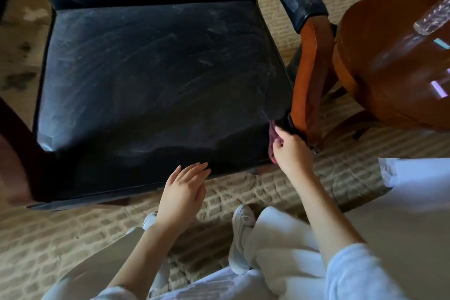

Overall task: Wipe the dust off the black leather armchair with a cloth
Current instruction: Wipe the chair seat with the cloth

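One black leather armchair [155, 85] fills the upper left and middle of the frame, and its seat is streaked with pale dust. The right hand [292, 151], just right of the middle, has its fingers curled round one dark red cloth [272, 139] and holds it against the seat's front right corner. The left hand [185, 190], at the lower middle, has straight, loose fingers by the seat's front edge and holds nothing. Two white shoes [241, 224] stand on the tan rug [48, 238] at the bottom.
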Motion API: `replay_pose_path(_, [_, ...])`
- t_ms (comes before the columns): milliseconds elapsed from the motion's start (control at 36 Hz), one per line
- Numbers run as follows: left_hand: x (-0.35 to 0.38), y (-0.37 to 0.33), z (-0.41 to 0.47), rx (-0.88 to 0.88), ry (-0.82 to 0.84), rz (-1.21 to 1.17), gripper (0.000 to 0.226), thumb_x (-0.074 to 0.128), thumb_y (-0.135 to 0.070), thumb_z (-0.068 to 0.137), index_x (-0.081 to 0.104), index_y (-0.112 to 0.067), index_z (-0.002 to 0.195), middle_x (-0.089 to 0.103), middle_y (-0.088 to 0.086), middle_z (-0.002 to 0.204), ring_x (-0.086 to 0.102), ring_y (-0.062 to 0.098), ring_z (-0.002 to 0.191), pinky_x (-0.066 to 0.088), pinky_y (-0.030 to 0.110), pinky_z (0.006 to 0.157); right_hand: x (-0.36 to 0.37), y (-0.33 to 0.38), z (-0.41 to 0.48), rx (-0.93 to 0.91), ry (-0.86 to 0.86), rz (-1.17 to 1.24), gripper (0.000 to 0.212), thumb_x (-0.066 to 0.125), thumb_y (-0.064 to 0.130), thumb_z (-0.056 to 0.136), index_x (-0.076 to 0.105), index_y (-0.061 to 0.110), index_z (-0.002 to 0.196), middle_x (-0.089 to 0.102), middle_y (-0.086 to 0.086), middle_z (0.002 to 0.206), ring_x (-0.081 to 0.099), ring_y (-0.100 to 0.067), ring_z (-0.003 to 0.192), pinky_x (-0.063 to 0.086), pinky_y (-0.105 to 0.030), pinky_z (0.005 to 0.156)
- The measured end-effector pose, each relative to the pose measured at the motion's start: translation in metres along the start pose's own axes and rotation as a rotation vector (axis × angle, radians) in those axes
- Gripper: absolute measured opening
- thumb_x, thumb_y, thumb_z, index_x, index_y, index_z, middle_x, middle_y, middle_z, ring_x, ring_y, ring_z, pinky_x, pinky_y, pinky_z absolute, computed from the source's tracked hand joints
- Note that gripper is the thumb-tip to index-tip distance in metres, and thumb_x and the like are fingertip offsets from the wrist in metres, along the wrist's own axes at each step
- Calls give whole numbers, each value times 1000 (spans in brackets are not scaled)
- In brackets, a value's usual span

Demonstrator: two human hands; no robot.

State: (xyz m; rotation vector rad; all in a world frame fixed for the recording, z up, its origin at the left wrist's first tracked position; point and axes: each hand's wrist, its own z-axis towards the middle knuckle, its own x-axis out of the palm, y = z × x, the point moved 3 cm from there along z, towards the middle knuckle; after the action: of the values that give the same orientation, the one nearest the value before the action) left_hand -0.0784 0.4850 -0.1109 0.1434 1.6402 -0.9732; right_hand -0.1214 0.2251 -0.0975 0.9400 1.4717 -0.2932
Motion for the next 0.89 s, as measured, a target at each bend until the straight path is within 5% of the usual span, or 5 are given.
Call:
replay_pose_path(111, [-13,-5,5,-143,-113,-150,41,43,-10,88,61,-7,125,64,7,122,62,25,107,52,39,90,11,28,-26,-110,8,-97,49,43,21,96,40,30,144,56,-13,109,60,-36,97,47,-36,73])
replay_pose_path(333, [-24,6,3,-266,-205,-123,42,53,6,86,56,-1,127,60,13,121,61,32,104,52,38,81,56,99,-97,-598,323,-150,59,46,24,98,19,36,149,46,-5,120,60,-29,87,45,-36,65])
replay_pose_path(444, [-26,9,3,-304,-211,-122,39,50,1,90,54,-2,129,58,13,124,58,31,108,49,39,86,33,71,-60,-446,144,-113,51,47,21,95,36,43,140,52,-3,103,62,-29,79,50,-34,64])
replay_pose_path(611, [-24,6,5,-295,-207,-80,42,41,-12,86,59,-2,122,62,14,117,60,33,104,51,45,86,-1,8,-15,68,-16,-122,45,38,22,100,39,32,144,51,-14,117,59,-37,101,47,-38,76])
replay_pose_path(889, [-25,2,6,-302,-242,-54,49,31,-22,85,60,-4,121,62,13,115,60,34,102,51,44,82,58,117,-102,-441,388,-59,50,35,12,99,29,26,147,44,-11,127,54,-36,101,39,-40,72])
